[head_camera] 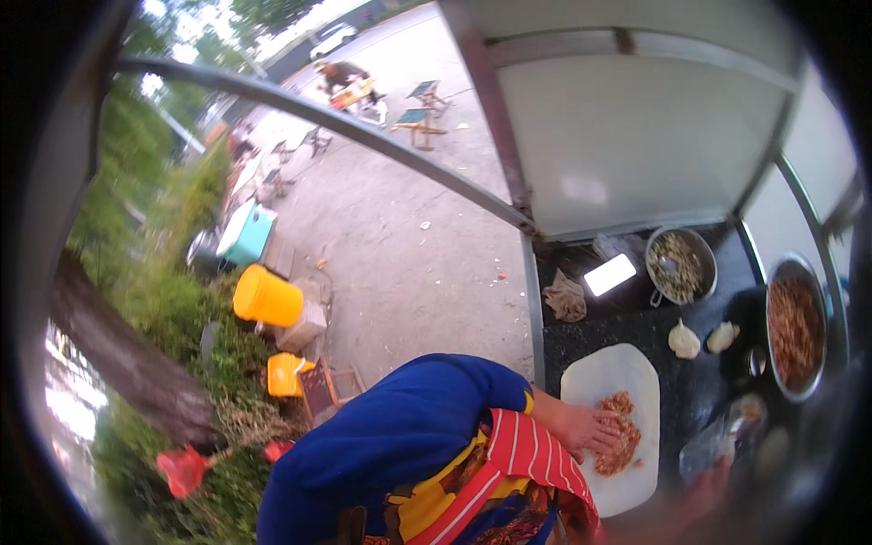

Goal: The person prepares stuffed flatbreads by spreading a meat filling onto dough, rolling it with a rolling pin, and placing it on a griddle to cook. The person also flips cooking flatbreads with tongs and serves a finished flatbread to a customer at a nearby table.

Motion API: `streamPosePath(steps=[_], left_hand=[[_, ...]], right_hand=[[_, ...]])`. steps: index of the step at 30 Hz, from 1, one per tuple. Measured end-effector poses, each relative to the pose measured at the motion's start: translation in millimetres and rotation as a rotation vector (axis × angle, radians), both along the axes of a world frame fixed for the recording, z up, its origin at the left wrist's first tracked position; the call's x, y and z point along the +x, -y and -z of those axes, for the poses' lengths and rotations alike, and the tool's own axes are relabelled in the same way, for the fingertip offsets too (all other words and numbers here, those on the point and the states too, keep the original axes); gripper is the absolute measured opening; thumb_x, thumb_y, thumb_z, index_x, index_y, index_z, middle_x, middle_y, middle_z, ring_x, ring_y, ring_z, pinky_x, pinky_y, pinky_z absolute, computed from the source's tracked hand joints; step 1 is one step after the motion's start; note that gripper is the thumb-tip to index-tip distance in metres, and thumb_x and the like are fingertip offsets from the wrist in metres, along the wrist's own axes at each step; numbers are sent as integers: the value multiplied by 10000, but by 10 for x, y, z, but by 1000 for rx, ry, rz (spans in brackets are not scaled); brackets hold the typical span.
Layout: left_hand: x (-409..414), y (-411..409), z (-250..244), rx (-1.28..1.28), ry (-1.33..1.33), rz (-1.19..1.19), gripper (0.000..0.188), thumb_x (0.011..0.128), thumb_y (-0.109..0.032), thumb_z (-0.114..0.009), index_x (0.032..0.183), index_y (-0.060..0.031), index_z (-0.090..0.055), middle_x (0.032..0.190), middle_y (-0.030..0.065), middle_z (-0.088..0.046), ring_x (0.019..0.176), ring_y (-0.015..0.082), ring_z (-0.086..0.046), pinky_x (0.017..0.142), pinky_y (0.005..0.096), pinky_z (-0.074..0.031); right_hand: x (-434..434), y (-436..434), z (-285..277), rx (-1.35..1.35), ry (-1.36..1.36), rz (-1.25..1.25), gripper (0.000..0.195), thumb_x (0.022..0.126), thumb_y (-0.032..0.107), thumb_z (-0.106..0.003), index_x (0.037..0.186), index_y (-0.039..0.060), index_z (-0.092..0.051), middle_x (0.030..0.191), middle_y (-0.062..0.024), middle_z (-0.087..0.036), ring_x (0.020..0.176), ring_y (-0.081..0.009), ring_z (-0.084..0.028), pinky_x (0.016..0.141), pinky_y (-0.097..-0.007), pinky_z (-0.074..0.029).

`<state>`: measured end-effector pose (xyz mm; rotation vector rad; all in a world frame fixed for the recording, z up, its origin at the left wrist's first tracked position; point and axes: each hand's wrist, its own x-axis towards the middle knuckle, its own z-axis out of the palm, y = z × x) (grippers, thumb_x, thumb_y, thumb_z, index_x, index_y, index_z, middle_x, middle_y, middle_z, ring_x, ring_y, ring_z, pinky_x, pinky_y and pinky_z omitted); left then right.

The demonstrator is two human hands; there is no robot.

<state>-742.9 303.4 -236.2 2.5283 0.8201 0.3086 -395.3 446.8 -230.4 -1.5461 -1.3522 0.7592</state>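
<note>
My left hand (581, 428) rests palm down at the left edge of a flattened mass of minced meat (621, 436), its fingertips touching the meat. Under the meat lies a white cutting board (610, 364) with rounded corners, on a black countertop. To the right of the board is my right hand (710, 482), smeared by motion blur. It is close to a pale, see-through or shiny item (708, 448), perhaps a blade or plastic; I cannot tell whether the hand grips it. Two whitish bulbs, apparently garlic (683, 340), lie beyond the board.
A metal pan of chopped greenish food (681, 266) and a large metal basin of reddish meat (793, 334) stand on the counter. Near them are a white phone-like slab (610, 274) and a brown cloth (565, 297). A metal frame post (535, 320) borders the counter's left side.
</note>
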Motion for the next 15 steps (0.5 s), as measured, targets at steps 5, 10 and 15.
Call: streamPosePath(steps=[5, 10, 15], left_hand=[[-147, 231, -269, -76, -50, -262, 714, 957, -421, -575, 1521, -40, -361, 1614, 140, -306, 1527, 314, -184, 1220, 596, -24], [-251, 454, -168, -64, -63, -444, 706, 970, -414, -562, 1530, -43, -344, 1627, 149, -272, 1534, 297, -167, 1219, 595, -29], [-369, 436, -270, -100, -97, -513, 658, 994, -402, -526, 1528, -57, -356, 1619, 154, -287, 1528, 298, -188, 1220, 590, -68]], right_hand=[[-33, -1770, -357, 588, 577, 32, 513, 934, 29, -494, 1397, 223, -601, 1077, -72, -696, 784, -184, -631, 681, -289, -487], [-614, -2266, -778, 90, 900, -72, 506, 966, 61, -431, 1435, 206, -556, 1266, -98, -673, 1050, -285, -673, 856, -347, -506], [-122, -2503, 83, 315, 666, -238, 418, 975, 86, -463, 1371, -5, -563, 1334, -162, -632, 1114, -298, -656, 992, -328, -490]])
